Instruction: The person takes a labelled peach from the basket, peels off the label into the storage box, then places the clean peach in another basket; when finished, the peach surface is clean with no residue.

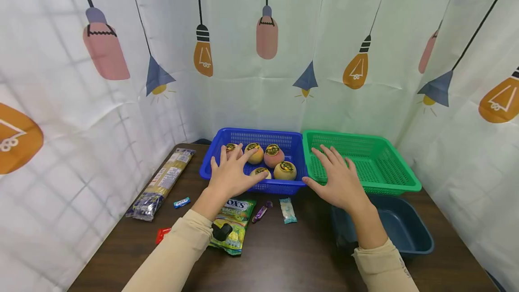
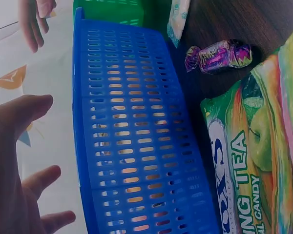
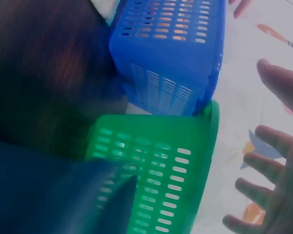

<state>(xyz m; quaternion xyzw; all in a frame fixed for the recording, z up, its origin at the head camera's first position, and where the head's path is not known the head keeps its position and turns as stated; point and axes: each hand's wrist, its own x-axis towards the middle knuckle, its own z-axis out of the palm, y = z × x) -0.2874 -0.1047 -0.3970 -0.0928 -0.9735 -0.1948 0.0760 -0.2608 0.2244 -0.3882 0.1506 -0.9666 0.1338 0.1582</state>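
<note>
My left hand [image 1: 230, 174], fingers spread, is over the front left of a blue basket [image 1: 279, 187]. Inside the basket sit several round, peach-like fruits [image 1: 274, 157] with black and yellow labels; the hand partly hides some of them. My right hand [image 1: 339, 183], fingers spread and empty, is over the front left corner of a green basket [image 1: 375, 170]. In the left wrist view, the left thumb and fingers stand apart beside the blue basket's rim [image 2: 78, 112]. The right wrist view has the right fingers [image 3: 263, 168] extended beyond the green basket's rim [image 3: 207, 156].
A green candy bag [image 1: 233, 233] lies below my left wrist, near a purple wrapped candy [image 1: 261, 212] and a pale packet [image 1: 288, 211]. Leftward are a blue-wrapped candy [image 1: 181, 202], a red packet [image 1: 162, 234] and a long clear package [image 1: 164, 184]. A dark blue bin [image 1: 405, 229] stands before the green basket.
</note>
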